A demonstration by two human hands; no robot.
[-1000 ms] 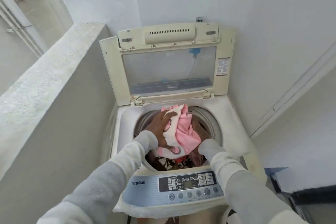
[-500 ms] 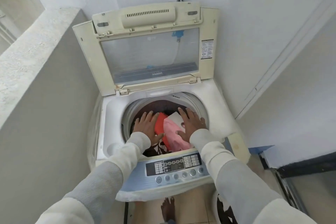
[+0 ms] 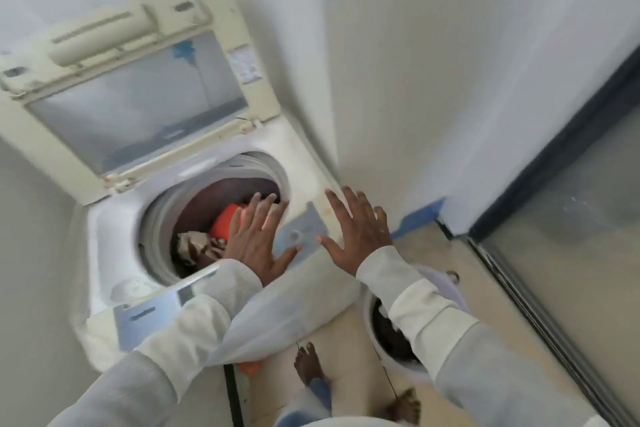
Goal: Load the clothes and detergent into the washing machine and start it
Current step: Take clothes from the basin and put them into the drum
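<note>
The left hand is spread flat with straight fingers above the front edge of the drum, and it holds nothing. The right hand is also fully open and empty, beside the washing machine at its right edge. The clothes lie inside the drum, under the raised lid. A laundry basket stands on the floor below the right sleeve.

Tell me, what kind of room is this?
Probably a small laundry corner at home. A top-loading washer stands against the wall with its lid up and clothes in the drum, and a basket of more laundry sits on the floor beside it.
</note>
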